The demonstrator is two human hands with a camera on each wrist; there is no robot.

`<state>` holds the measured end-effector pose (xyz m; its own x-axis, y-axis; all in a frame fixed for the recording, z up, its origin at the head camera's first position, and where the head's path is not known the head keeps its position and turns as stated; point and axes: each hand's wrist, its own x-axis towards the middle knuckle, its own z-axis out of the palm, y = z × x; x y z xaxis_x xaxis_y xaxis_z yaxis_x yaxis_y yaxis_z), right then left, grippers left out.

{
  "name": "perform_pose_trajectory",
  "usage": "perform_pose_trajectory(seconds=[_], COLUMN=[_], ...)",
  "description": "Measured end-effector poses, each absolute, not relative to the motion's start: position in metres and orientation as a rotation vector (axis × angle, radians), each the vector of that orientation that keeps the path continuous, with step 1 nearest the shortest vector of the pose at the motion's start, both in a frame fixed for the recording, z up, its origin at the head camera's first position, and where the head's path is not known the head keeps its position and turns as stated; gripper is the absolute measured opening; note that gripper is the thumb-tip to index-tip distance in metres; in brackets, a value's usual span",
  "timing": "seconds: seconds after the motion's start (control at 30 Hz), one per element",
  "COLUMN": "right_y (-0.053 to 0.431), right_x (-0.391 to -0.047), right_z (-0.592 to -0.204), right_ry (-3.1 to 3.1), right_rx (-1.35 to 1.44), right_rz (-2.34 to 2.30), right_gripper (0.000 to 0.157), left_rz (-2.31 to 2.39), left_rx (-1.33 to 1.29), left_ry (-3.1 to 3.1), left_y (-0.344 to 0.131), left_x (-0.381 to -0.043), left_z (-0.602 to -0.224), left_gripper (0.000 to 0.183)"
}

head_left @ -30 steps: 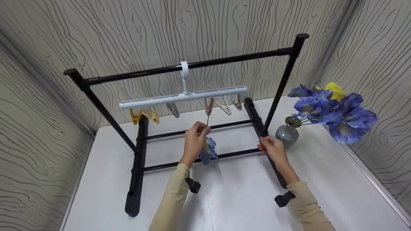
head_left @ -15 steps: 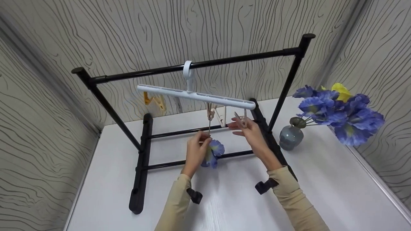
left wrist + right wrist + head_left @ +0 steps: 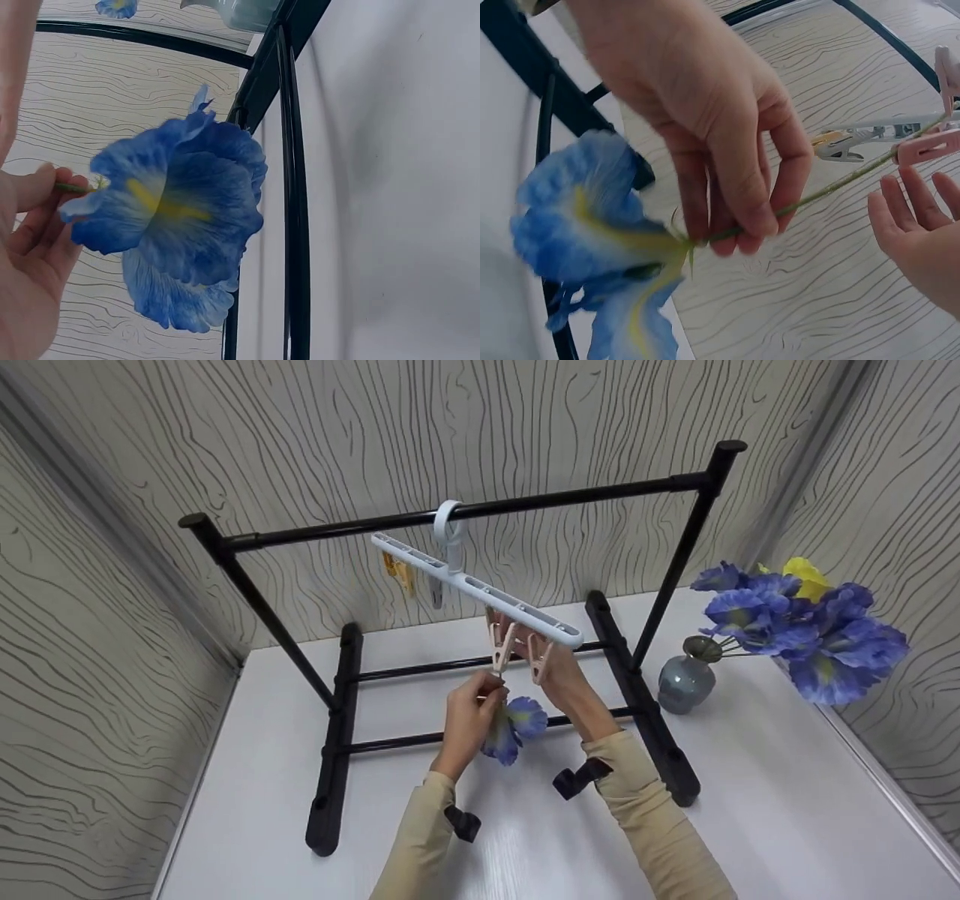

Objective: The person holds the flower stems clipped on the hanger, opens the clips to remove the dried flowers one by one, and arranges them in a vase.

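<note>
An artificial blue iris (image 3: 514, 729) hangs with its bloom downward below a white clip hanger (image 3: 517, 611). My left hand (image 3: 469, 718) pinches its green stem (image 3: 840, 182) between thumb and fingers just above the bloom. In the right wrist view the stem's upper end overlaps a pink clothespin (image 3: 930, 146) on the hanger. My right hand (image 3: 934, 259) is by that clothespin, fingers extended and slightly bent, the tips right at it. From the head view, the right hand is partly hidden behind two pale clothespins, one of them a beige clothespin (image 3: 538, 658).
The hanger hooks over the top bar of a black rack (image 3: 577, 496). Yellow clothespins (image 3: 399, 574) and a grey clothespin (image 3: 436, 592) hang at its far end. To the right, a grey-blue vase (image 3: 686, 686) holds blue and yellow flowers. Patterned walls (image 3: 337, 442) enclose the table.
My right hand has moved left from beside the vase up to the clothespins. The hanger has swivelled, its right end swinging toward me. My left hand keeps hold of the stem.
</note>
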<state>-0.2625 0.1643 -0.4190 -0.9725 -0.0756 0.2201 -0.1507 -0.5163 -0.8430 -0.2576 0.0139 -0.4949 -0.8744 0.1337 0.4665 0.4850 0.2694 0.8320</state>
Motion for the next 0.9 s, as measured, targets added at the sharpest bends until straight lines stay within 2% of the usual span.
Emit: perform_pose_trajectory(seconds=[0.07, 0.17, 0.33, 0.53, 0.67, 0.9], right_y=[0.160, 0.155, 0.152, 0.149, 0.148, 0.150], right_x=[-0.267, -0.273, -0.277, -0.283, -0.288, -0.294], right_z=[-0.413, -0.407, -0.404, -0.404, -0.405, -0.404], right_ry=[-1.503, -1.544, -1.603, -1.423, -1.377, -1.411], right_rx=[0.408, 0.570, 0.694, 0.630, 0.621, 0.571], right_rz=[2.725, 2.750, 2.774, 2.928, 2.956, 2.926], right_gripper=[0.085, 0.058, 0.032, 0.022, 0.036, 0.039], left_rz=[-1.629, -1.613, -1.636, -1.686, -1.654, -1.577], left_rx=[-0.573, -0.583, -0.579, -0.565, -0.559, -0.569], left_ry=[-2.237, -2.239, -2.237, -2.243, -2.239, -2.239], left_y=[0.014, 0.013, 0.014, 0.014, 0.013, 0.008], left_x=[-0.257, -0.255, -0.252, -0.249, -0.247, -0.239], left_z=[-0.495, -0.495, -0.495, -0.493, -0.493, -0.494], left_gripper=[0.005, 0.005, 0.007, 0.003, 0.008, 0.005])
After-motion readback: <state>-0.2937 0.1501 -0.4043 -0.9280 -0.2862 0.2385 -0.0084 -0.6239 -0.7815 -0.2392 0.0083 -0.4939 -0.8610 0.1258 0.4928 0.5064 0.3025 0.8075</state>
